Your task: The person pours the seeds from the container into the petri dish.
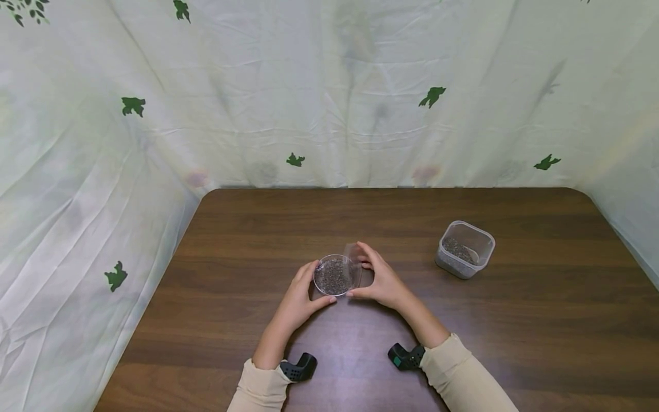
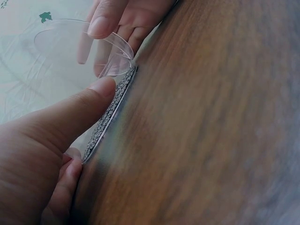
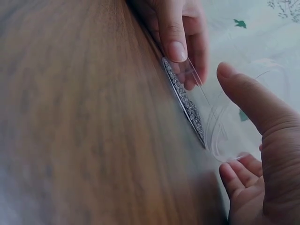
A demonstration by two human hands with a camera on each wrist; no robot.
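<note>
A round clear petri dish (image 1: 322, 289) rests on the table, filled with small dark grey grains (image 1: 331, 276). My left hand (image 1: 298, 303) grips its left side, thumb at the near edge and fingers at the far edge. Over the dish's right side stands a clear round lid (image 1: 353, 262), tilted steeply. My right hand (image 1: 382, 281) holds this lid by its edges between thumb and fingers. In the left wrist view the lid (image 2: 65, 35) slants up from the dish's far end. The right wrist view shows the lid's lower edge close to the dish; whether they touch I cannot tell.
A clear plastic tub (image 1: 465, 270) stands at the back right, partly filled with similar grains and a pale piece inside. The brown wooden table (image 1: 231, 257) ends at a white curtain (image 1: 329, 114) with green leaf shapes.
</note>
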